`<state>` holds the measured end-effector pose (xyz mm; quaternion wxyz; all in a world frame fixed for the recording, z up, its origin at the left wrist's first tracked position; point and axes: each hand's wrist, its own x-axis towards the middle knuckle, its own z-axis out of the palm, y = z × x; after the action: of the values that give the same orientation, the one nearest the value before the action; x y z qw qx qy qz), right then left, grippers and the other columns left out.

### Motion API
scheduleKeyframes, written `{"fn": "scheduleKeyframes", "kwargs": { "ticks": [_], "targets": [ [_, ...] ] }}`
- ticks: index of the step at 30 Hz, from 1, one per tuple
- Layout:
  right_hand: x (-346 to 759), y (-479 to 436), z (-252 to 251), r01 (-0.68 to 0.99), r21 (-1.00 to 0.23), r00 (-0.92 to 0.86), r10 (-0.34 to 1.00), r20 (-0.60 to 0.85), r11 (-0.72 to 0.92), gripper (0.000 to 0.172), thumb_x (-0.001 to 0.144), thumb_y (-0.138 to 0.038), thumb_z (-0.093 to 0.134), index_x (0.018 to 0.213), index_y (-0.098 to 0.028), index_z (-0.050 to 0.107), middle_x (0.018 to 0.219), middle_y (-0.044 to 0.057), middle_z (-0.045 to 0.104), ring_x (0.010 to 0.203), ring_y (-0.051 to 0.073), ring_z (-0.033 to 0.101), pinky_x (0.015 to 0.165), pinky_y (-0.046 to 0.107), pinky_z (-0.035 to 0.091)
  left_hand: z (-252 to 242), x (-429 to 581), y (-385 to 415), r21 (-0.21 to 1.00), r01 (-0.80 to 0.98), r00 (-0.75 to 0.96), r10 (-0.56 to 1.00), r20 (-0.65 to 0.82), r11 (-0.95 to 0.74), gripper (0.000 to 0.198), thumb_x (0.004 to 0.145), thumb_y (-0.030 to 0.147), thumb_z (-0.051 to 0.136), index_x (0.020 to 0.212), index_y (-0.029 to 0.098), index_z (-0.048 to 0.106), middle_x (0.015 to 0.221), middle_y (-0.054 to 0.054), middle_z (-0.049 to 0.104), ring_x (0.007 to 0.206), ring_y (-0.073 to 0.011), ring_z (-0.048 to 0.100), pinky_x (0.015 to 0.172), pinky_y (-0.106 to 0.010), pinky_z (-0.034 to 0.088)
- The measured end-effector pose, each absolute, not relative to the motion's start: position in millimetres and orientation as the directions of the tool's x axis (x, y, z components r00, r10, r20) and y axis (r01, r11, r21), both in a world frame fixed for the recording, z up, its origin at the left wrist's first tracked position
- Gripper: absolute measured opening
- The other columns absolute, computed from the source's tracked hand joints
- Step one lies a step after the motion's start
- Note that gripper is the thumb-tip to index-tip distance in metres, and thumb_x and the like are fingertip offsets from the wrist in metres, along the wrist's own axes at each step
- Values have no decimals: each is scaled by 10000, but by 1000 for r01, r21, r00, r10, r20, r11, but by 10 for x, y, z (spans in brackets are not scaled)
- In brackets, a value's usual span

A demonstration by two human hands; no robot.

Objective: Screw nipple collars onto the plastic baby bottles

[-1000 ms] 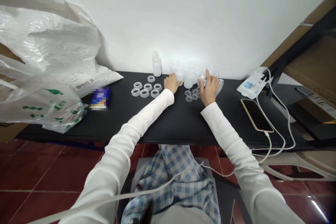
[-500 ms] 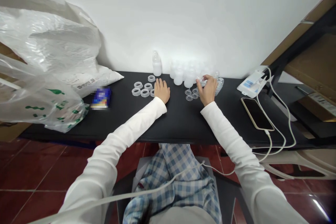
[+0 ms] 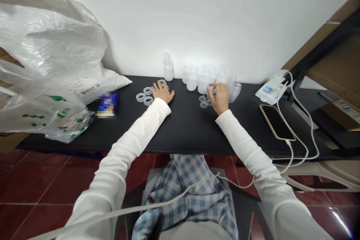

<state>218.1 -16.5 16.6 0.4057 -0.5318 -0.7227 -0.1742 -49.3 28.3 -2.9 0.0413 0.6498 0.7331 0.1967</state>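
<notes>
My left hand (image 3: 162,92) lies flat with fingers spread over several clear plastic rings (image 3: 144,98) on the black table (image 3: 180,127), covering some of them. My right hand (image 3: 218,96) is curled around a small clear plastic piece (image 3: 211,90) next to a few clear discs (image 3: 203,102) and a stack of clear lids (image 3: 234,92). A finished clear bottle (image 3: 168,68) stands by the wall, with several more clear bottles (image 3: 197,78) grouped to its right, just beyond my right hand.
Large plastic bags (image 3: 45,63) fill the table's left end, with a blue packet (image 3: 107,104) beside them. A phone (image 3: 277,122) on a white cable (image 3: 300,135) and a white box (image 3: 271,90) lie at the right. Shelving (image 3: 332,82) stands at the far right.
My left hand slid left from the bottles onto the rings and opened flat. My right hand drew back slightly and curled around a small clear piece.
</notes>
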Motion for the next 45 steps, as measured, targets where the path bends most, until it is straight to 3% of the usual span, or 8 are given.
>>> {"fn": "scheduleKeyframes", "kwargs": {
  "ticks": [5,8,11,14,20,27,37,45],
  "targets": [
    [2141,-186,163,883,-213,-142,670,729,419,457,1064,-456,300,1068,-203,681,968,116,657,911,273,567,833,433,419,-47,-504,249,362,931,-164,944,288,51,745,897,478,551,1491,36,465,1611,-283,360,1545,-500,200,1229,-695,128],
    [2135,-181,168,851,-231,-183,679,711,471,422,1065,-418,309,1034,-208,673,941,108,667,886,263,568,830,423,421,0,-364,144,400,915,-118,905,409,-62,684,944,470,502,1462,25,474,1616,-286,343,1569,-456,161,1256,-639,105],
    [2163,-181,197,845,-250,-168,678,715,472,417,1068,-414,300,1018,-207,659,932,100,669,866,247,574,837,406,429,67,-148,9,446,839,57,866,497,-311,511,1002,432,416,1382,113,540,1539,-226,473,1512,-355,347,1249,-533,219],
    [2183,-199,220,836,-273,-169,698,696,476,429,1067,-428,296,981,-199,648,892,85,661,800,214,578,801,364,439,96,67,-143,430,712,314,800,511,-555,434,1024,431,387,1289,145,578,1351,-183,616,1303,-296,558,1123,-460,397],
    [2132,-227,178,851,-240,-231,743,628,467,489,1069,-437,287,746,-223,583,736,58,626,686,183,564,659,318,370,2,294,-292,326,624,560,698,446,-710,579,916,518,630,1351,151,522,1335,-168,610,1163,-302,619,978,-432,482],
    [2127,-256,207,820,-279,-243,745,622,500,465,1067,-428,307,707,-227,523,698,45,607,652,161,550,654,296,375,-76,304,-205,459,570,510,731,453,-682,249,993,342,534,1179,183,578,1186,-99,669,1115,-241,645,989,-397,496],
    [2128,-325,305,785,-97,-445,665,600,612,293,1003,-407,463,844,-213,614,755,55,628,677,184,572,685,318,448,-208,339,-98,548,453,496,709,500,-703,339,928,405,651,1167,177,573,1152,-105,647,1097,-253,653,967,-405,531],
    [2127,-316,260,666,-386,-212,658,722,639,230,992,-420,490,1074,-231,590,902,52,647,801,190,628,779,350,533,-54,321,-184,600,229,297,642,707,-767,373,944,432,632,1214,198,526,1218,-114,650,1181,-213,647,1024,-380,533]
  ]
}}
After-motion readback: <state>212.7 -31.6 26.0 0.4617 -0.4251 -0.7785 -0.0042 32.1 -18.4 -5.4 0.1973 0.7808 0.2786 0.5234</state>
